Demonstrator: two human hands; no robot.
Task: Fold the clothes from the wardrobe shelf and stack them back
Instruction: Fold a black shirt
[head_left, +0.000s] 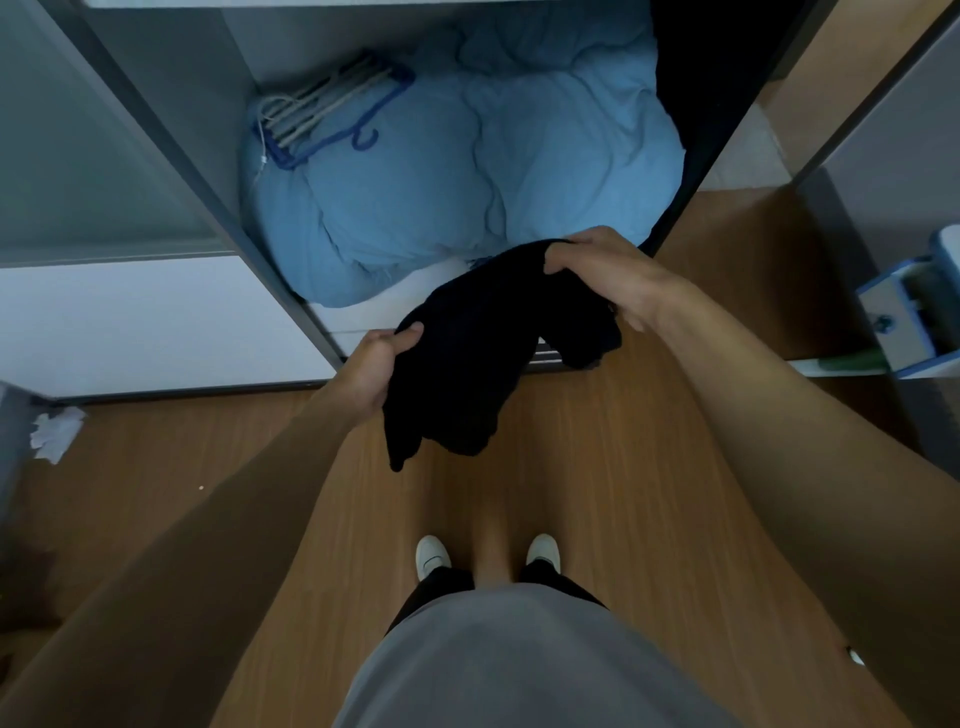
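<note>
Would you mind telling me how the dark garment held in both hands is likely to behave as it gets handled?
The dark garment looks floppy: it sags between the left hand and right hand. Probably light, since loose grips hold it. Its hanging ends will likely swing.

The wardrobe shelf (363, 317) carries a bulky blue duvet (467, 171) that fills most of it; a bundle of hangers (322, 114) lies on the duvet's upper left part; left of the wardrobe, crumpled white paper (54, 434) lies on the wooden floor (597, 441); white shoes (432, 556) stand on the floor below.
</note>
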